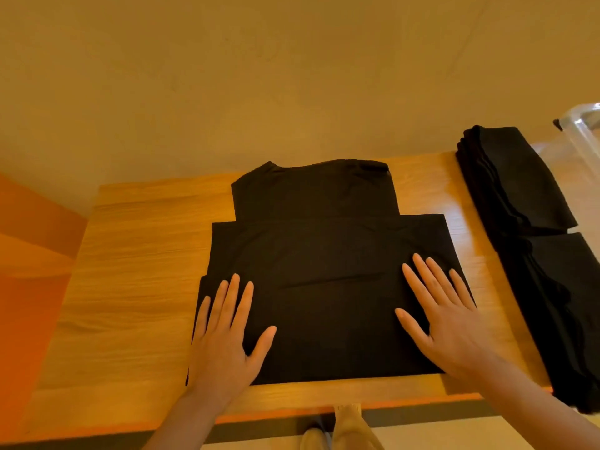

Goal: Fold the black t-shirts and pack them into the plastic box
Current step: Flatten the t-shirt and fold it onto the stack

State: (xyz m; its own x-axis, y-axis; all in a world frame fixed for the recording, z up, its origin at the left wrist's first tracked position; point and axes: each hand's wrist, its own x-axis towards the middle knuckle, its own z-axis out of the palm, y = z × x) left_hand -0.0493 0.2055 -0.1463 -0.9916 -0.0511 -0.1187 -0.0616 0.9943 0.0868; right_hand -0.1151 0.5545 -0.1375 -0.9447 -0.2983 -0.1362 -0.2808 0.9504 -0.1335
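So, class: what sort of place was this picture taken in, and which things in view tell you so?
Probably a plain indoor room set up for folding clothes, perhaps a home or workroom. The clues: a wooden table against a bare wall, a half-folded black t-shirt under both hands, and a clear plastic box.

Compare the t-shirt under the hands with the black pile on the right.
The t-shirt is a single garment, partly folded, at the table's centre; the pile holds several layers near the right edge. Left hand and right hand press flat on the t-shirt; nothing touches the pile. Both are black fabric.
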